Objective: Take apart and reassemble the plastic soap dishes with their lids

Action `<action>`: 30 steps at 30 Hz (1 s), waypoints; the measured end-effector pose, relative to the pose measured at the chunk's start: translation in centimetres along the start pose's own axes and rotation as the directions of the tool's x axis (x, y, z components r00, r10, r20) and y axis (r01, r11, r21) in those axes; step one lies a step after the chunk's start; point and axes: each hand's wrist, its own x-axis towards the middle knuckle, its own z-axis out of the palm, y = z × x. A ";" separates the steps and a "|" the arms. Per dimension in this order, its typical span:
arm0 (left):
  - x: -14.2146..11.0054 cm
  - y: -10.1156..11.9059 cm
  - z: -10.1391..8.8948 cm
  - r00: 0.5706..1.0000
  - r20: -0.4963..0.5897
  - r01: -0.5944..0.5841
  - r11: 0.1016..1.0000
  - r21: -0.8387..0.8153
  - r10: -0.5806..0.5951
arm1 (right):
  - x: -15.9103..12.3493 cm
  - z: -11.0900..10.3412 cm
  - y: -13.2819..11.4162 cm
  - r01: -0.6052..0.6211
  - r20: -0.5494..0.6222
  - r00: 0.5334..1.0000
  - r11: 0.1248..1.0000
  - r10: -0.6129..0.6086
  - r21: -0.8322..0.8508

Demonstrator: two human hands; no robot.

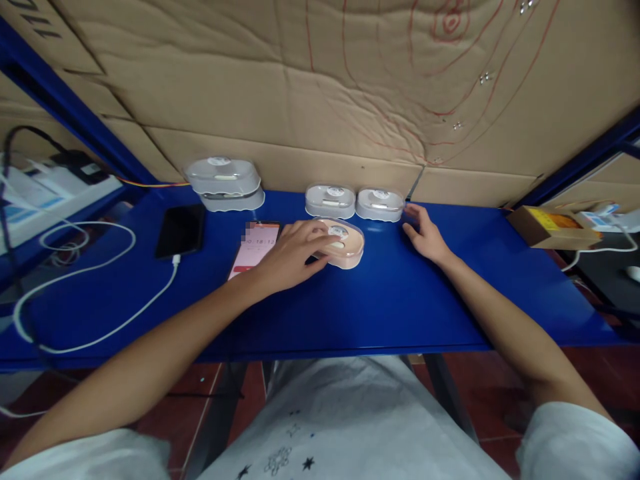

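Since light, stiff plastic is suggested, the pink box point(353, 249) right of the lit phone point(257, 245) is best gripped at its sides, being touched by the left hand point(301, 257), whose finger-hold cannot be told, while the right hand point(427, 235), farther right, is seen unclenched, empty.

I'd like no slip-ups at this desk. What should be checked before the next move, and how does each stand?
1. Left hand on the pink box: ok, fingers rest on its lid.
2. Pink box fully latched: cannot tell, fingers cover part of it.
3. Right hand clear of the right grey box: cannot tell, the fingertips are very near.
4. Lit phone fully visible: not ok, the left hand and arm partly hide it.
5. White cable in the dark phone: ok, plugged in.
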 end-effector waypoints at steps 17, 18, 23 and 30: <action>-0.8 1.9 0.5 0.987 0.072 -0.122 0.957 -0.264 0.145 | -2.8 -0.5 -10.5 0.474 0.295 0.833 0.879 -0.469 0.059; -0.8 1.9 0.5 0.988 0.068 -0.120 0.960 -0.252 0.141 | -2.7 -0.9 -10.3 0.478 0.304 0.831 0.877 -0.467 0.041; -0.6 1.9 0.3 0.995 0.096 -0.017 0.974 -0.226 0.039 | -2.4 -2.1 -9.7 0.444 0.324 0.840 0.895 -0.435 0.049; -0.4 1.9 0.5 0.960 0.272 0.171 0.908 -0.383 -0.066 | -4.2 -0.5 -12.9 0.418 0.340 0.787 0.851 -0.515 0.319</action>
